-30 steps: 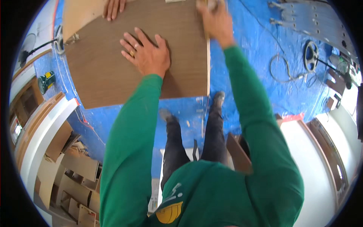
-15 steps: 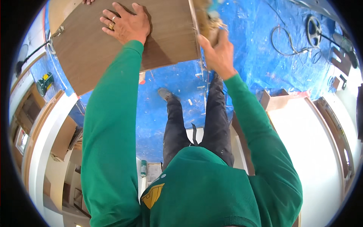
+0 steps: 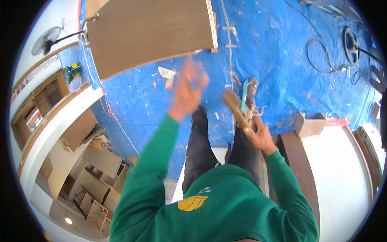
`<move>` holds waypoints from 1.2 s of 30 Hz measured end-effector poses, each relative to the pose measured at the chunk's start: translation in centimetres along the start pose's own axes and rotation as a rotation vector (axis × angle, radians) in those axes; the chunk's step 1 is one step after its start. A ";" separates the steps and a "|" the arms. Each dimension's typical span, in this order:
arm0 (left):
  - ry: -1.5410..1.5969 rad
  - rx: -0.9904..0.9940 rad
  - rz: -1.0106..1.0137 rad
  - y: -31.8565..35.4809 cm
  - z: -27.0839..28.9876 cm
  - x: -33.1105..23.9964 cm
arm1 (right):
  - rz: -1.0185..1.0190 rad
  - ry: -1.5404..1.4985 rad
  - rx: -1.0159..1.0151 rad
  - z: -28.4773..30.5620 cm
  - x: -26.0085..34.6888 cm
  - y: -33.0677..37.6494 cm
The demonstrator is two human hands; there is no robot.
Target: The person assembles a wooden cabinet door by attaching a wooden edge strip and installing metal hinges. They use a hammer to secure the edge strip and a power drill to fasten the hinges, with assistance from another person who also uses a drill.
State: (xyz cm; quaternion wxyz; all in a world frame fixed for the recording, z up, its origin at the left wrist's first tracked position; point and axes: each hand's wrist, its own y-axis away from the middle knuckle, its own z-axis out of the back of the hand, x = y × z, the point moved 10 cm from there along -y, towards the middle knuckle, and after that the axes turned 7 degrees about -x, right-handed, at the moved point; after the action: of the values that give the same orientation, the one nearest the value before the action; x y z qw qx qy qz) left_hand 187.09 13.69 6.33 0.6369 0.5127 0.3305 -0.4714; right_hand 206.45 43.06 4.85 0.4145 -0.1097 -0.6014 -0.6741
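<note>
A large brown wooden panel point(image 3: 149, 32) lies flat at the top, over the blue tarp point(image 3: 282, 80). My left hand point(image 3: 187, 92) hangs in the air below the panel's near edge, blurred, fingers spread, holding nothing. Lower down, near my knee, my right hand point(image 3: 260, 135) grips a wooden-handled tool point(image 3: 234, 108) whose handle points up and to the left. The tool's head is hidden in my fist. Neither hand touches the panel. My dark trousers and one shoe point(image 3: 249, 90) show between my green sleeves.
A fan point(image 3: 46, 40) and a green and yellow device point(image 3: 72, 71) stand at the left. Coiled cable point(image 3: 322, 56) and a round stand base point(image 3: 351, 42) lie at the right. A cardboard box point(image 3: 308, 125), a dark board point(image 3: 296, 161) and cabinet parts point(image 3: 92, 161) are nearby.
Both hands have come off the panel and moved down toward me. The panel now sits farther up in view, and my right hand has dropped to my knee with the tool.
</note>
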 end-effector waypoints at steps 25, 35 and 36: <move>0.606 -0.312 0.562 14.3 -2.3 14.7 | 0.175 0.114 -0.365 -2.0 0.5 -12.3; 0.274 -0.236 0.363 14.3 -2.9 11.2 | 0.483 0.107 0.096 -12.0 4.6 -7.4; 0.236 -0.238 0.339 14.3 -2.8 10.9 | 0.426 0.096 0.081 -12.1 3.8 -7.4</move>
State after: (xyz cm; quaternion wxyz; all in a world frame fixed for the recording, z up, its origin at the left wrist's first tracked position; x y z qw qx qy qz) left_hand 204.35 13.96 0.63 0.7198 0.5339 0.3650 -0.2522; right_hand 203.16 30.02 -1.03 0.5795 -0.1854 -0.5709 -0.5512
